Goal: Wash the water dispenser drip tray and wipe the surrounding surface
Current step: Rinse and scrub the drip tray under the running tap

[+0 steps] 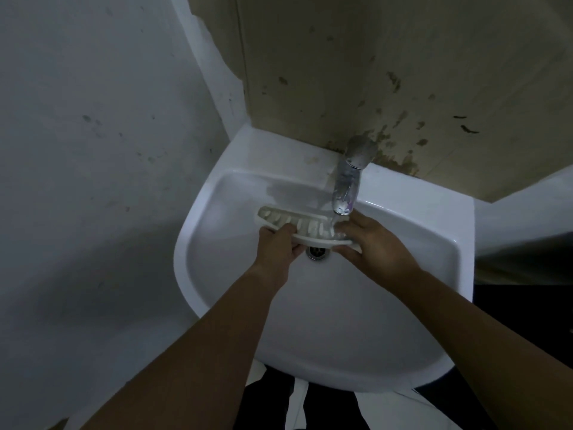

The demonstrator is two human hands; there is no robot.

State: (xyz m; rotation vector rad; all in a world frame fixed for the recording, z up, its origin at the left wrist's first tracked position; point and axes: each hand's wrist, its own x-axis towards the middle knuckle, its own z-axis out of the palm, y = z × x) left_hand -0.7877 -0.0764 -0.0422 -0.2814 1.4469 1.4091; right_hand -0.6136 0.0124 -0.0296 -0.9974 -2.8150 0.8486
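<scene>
A white slotted drip tray (305,226) is held over the white sink basin (223,206), just under the spout of the chrome tap (348,178). My left hand (279,248) grips the tray's near edge around its middle, fingers curled over the rim. My right hand (370,243) holds the tray's right end, thumb on top and fingers beneath. The tray's right end sits directly below the spout. The drain (317,252) shows just beneath the tray, between my two hands.
A stained beige wall (372,72) rises behind the tap. To the left stands a grey wall (93,150), close against the sink rim. A white ledge (524,218) lies to the right, with dark floor below the basin.
</scene>
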